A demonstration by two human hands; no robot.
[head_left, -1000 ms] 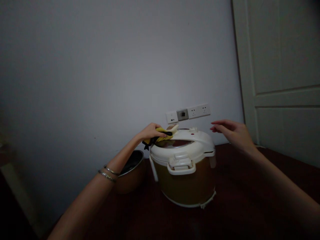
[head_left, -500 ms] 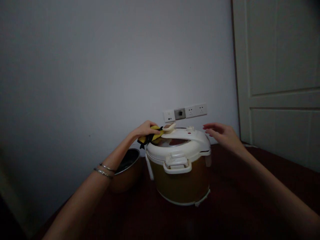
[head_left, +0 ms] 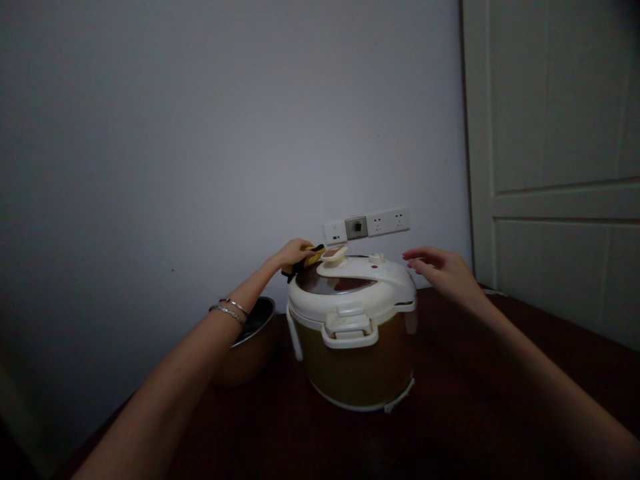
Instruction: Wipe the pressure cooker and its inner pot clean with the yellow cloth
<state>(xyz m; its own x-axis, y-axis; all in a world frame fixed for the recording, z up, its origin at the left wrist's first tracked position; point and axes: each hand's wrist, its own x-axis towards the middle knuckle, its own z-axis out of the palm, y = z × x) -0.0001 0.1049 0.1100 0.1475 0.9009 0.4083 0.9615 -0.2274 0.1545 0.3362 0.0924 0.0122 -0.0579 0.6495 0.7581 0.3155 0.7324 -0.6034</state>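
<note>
A cream and gold pressure cooker (head_left: 357,347) stands on a dark wooden table (head_left: 450,427) with its white lid (head_left: 350,290) on. My left hand (head_left: 293,253) is closed on a yellow and black cloth (head_left: 306,259) pressed against the far left edge of the lid. Two bangles circle that wrist. My right hand (head_left: 443,270) hovers at the lid's right side with fingers stretched out, holding nothing, just apart from the lid.
A metal inner pot (head_left: 250,337) sits on the table left of the cooker, partly behind my left forearm. A socket strip (head_left: 367,225) is on the wall behind. A white door (head_left: 555,160) is at the right.
My left hand has slid the cloth back along the lid toward its far left edge. My right hand has drawn a little nearer the lid. The view has shifted slightly.
</note>
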